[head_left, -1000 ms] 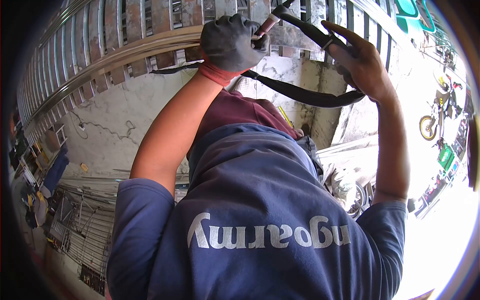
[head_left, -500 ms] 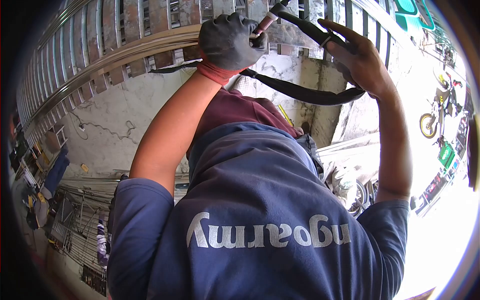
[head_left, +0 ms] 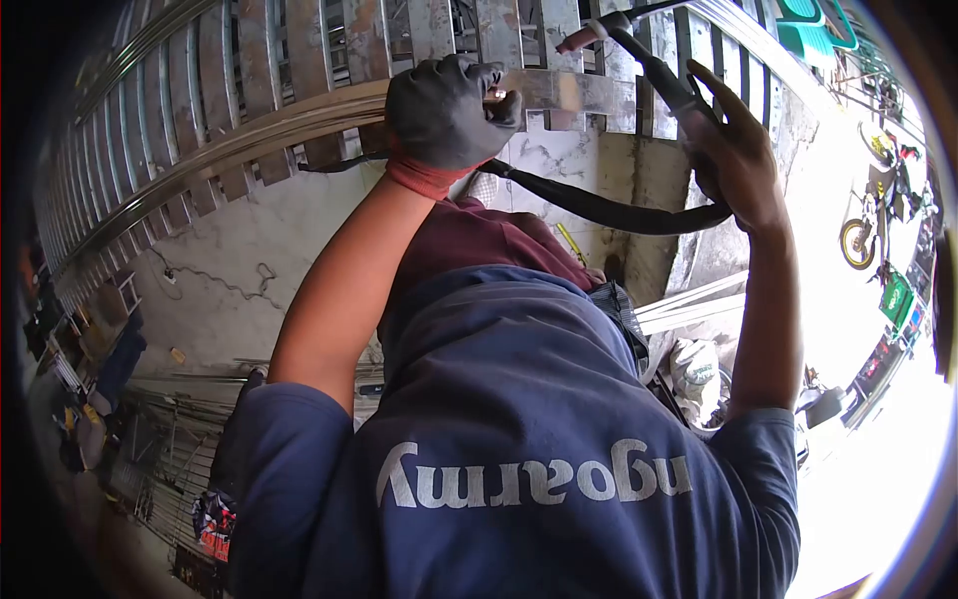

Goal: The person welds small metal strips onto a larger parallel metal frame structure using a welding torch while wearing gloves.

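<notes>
My left hand [head_left: 449, 110], in a black glove with a red cuff, is closed over the end of a bundle of long thin metal strips [head_left: 269, 125]. A small shiny bit shows between thumb and fingertips; what it belongs to is unclear. Bare, my right hand [head_left: 733, 155] grips the black handle of a welding torch [head_left: 664, 85], its index finger stretched out. The torch's copper-coloured nozzle [head_left: 579, 39] hangs above the slatted metal frame [head_left: 429, 30], right of my glove and apart from it. A black sleeved cable [head_left: 609, 212] sags below both hands.
Loose metal bars and stools lie at the lower left. On the right are a white sack [head_left: 694, 369], a motorcycle [head_left: 868, 215] and a green box [head_left: 897, 299]. Green plastic chairs [head_left: 813, 30] stand at the upper right. A thin wire [head_left: 225, 278] lies on the floor.
The torch nozzle has moved up and right, away from my gloved hand. My right hand has shifted slightly down. My left hand has moved slightly left and down, still closed.
</notes>
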### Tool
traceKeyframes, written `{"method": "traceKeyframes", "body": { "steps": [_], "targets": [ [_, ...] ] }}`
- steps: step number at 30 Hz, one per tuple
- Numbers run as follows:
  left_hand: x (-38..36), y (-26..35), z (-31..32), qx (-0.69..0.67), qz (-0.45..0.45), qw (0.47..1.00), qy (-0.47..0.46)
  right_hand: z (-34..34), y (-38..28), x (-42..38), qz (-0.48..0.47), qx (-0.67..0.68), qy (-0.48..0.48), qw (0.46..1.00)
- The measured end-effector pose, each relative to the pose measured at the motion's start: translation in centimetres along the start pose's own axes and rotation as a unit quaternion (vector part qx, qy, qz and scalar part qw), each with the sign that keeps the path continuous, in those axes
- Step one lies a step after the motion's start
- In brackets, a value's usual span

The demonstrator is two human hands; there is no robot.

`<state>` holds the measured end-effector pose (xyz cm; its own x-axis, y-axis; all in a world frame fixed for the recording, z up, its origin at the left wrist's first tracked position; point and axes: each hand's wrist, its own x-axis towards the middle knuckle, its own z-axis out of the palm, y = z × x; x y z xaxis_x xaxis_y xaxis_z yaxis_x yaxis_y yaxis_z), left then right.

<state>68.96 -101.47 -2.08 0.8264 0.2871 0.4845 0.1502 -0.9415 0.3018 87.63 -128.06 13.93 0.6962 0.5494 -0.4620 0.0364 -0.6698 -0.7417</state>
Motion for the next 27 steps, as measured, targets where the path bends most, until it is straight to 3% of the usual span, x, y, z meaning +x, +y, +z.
{"method": "traceKeyframes", "body": {
  "steps": [8, 11, 14, 18, 24, 27],
  "targets": [
    [0.1, -0.1, -2.8, -0.003, 0.012, 0.998, -0.066, 2.4, 3.9, -3.5, 0.030, 0.039, 0.071, 0.996],
    [-1.9, -2.4, -3.7, 0.042, 0.013, 0.999, 0.019, 3.1, 3.6, -4.5, 0.060, 0.052, 0.068, 0.994],
    [-3.9, -4.7, -4.4, 0.020, 0.001, 0.999, -0.033, 3.5, 3.8, -4.9, 0.048, 0.050, 0.077, 0.995],
    [-4.1, -5.7, -3.3, -0.015, 0.010, 1.000, -0.002, 3.7, 3.6, -4.7, 0.048, 0.050, 0.078, 0.995],
    [-1.6, -4.8, -4.0, 0.041, 0.017, 0.994, -0.102, 4.0, 3.0, -5.2, 0.032, 0.052, 0.083, 0.995],
    [-1.1, -4.9, -4.6, 0.006, 0.033, 0.996, -0.077, 4.1, 2.9, -5.7, 0.032, 0.045, 0.084, 0.995]
  ]
}}
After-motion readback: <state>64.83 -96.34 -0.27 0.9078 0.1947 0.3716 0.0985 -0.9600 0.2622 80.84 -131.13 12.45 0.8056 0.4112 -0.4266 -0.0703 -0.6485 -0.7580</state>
